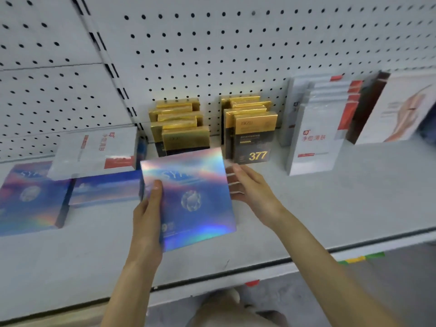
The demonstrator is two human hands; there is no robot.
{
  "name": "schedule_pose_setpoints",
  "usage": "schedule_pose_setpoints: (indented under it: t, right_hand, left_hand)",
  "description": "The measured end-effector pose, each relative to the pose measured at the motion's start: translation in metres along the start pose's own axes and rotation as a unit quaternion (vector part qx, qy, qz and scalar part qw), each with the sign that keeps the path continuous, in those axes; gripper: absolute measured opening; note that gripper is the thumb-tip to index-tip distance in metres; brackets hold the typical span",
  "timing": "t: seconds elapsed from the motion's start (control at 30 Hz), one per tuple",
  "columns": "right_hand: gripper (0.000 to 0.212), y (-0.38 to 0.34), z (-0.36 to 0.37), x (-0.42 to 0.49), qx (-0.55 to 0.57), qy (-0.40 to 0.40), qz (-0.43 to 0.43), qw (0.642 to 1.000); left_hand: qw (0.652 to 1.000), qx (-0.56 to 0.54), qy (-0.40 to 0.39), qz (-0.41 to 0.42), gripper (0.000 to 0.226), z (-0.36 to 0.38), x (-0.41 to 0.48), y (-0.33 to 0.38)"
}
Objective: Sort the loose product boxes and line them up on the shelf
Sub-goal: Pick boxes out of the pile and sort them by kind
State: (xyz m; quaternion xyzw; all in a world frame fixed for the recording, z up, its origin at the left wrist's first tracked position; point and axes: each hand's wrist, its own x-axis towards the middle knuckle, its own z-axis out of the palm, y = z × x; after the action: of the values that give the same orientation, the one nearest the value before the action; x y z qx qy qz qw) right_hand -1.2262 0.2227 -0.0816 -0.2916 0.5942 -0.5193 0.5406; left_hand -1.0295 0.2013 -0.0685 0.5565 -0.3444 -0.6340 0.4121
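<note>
A square holographic blue box point(188, 199) is held above the grey shelf point(330, 208), tilted toward me. My left hand point(147, 215) grips its left edge, thumb on the front face. My right hand point(250, 187) is at the box's right edge with fingers behind it; how firmly it holds is unclear. Two more holographic boxes lie flat at the left: one at the far left point(30, 197), one further back point(106, 187). A white box with red print point(96, 149) lies on top of them.
Two rows of gold-and-black boxes point(179, 128) point(250, 133) stand against the pegboard back wall point(236, 43). A row of white-and-red boxes point(316, 128) and a pale box with a dark side point(389, 109) stand at the right. The shelf's front edge point(259, 267) runs below my arms.
</note>
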Motion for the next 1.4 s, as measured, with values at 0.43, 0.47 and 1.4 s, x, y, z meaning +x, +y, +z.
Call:
schedule_pose_setpoints:
  t: [0.43, 0.47, 1.4]
  right_hand:
    - [0.023, -0.019, -0.214, -0.084, 0.007, 0.165, -0.096, 0.982]
    - [0.022, -0.021, -0.237, -0.086, 0.001, 0.172, -0.103, 0.980]
    - [0.024, -0.057, -0.686, -0.119, -0.033, 0.260, -0.162, 0.951]
  left_hand:
    - [0.962, 0.142, -0.221, 0.080, 0.026, 0.207, -0.045, -0.050]
    - [0.955, 0.156, -0.237, 0.088, 0.029, 0.226, -0.048, -0.058]
    - [0.878, 0.307, -0.313, 0.194, 0.019, 0.625, -0.160, -0.172]
